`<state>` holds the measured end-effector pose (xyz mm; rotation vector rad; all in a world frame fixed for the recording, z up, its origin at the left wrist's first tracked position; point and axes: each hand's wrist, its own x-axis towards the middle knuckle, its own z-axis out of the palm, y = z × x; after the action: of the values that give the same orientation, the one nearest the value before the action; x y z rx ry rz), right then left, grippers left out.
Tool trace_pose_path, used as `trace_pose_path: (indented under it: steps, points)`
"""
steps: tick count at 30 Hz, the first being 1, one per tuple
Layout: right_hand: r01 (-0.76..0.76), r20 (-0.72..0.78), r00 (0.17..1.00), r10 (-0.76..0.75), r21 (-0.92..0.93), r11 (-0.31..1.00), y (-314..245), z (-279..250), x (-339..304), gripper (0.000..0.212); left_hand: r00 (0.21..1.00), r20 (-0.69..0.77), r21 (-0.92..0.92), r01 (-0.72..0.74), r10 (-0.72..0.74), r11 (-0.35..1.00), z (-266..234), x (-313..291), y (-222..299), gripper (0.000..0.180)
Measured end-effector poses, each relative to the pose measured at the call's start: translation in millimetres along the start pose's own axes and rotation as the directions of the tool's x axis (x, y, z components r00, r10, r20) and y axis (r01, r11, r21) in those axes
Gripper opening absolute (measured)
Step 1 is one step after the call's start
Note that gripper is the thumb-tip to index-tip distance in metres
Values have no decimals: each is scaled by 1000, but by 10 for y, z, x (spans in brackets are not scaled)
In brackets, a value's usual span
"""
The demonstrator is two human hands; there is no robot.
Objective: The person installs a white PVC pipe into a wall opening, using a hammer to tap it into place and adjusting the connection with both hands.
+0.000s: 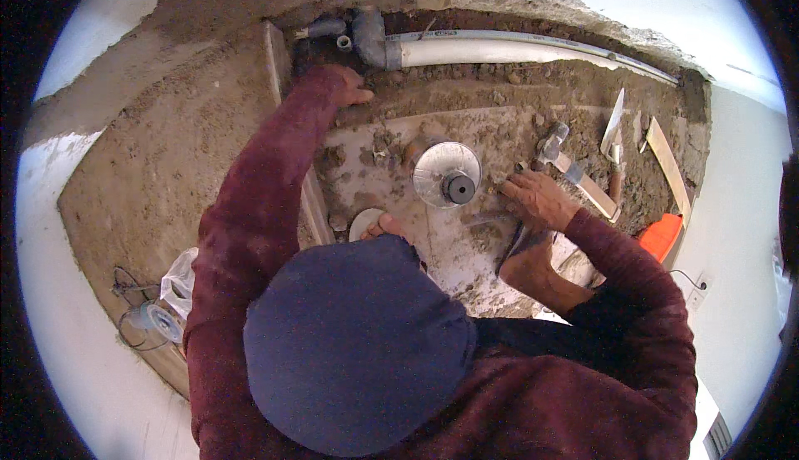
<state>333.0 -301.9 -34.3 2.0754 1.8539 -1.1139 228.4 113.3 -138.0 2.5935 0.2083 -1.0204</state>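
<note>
A person in a dark red long-sleeved top and a dark blue cap (358, 343) crouches over a dug-out patch of floor. The left arm stretches far forward, sleeve nearly straight, and the left hand (348, 87) lies palm-down on the loose earth with fingers together, gripping nothing, just below the grey pipe elbow (369, 37) where the long white pipe (516, 48) runs off to the right along the trench. The right arm is bent at the elbow, and the right hand (537, 198) rests on the rubble-strewn concrete slab (449, 244), fingers loosely curled and pointing left; whether it pinches anything cannot be told. Between the two hands, nearer the right, a round clear drain fitting with a black centre (448, 175) sits on the slab, just beside the right fingertips but apart from them. A hammer (559, 154) and a trowel (613, 136) lie beyond the right hand, with an orange object (662, 234) by the wall.
</note>
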Motion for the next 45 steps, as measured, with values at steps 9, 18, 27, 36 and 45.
trace_pose_path:
  steps: [9, 18, 27, 36, 45]
  points:
    - [35, 170, 985, -33, -10, 999, -46, 162, -548, 45, 894, -224, -352, -446, 389, 823, -20, -1671, 793, 40]
    - [62, 182, 982, 42, -528, 847, -1490, -2341, 3, 14, 408, -892, -301, -857, 194, 419, -244, -1871, 1562, 61]
    - [157, -169, 914, -369, -692, 705, -1815, -2655, 497, 22, 451, -892, -358, -698, -7, 621, -556, -1669, 1325, 56]
    - [-495, -107, 866, 489, -44, 868, 524, -475, -455, 54, 204, -607, -600, -751, -768, 274, -54, -1027, 802, 8]
    - [-526, -298, 760, 578, 240, 816, 698, 330, -624, 49, 146, -426, -585, -797, -893, 149, 204, -534, 665, 10]
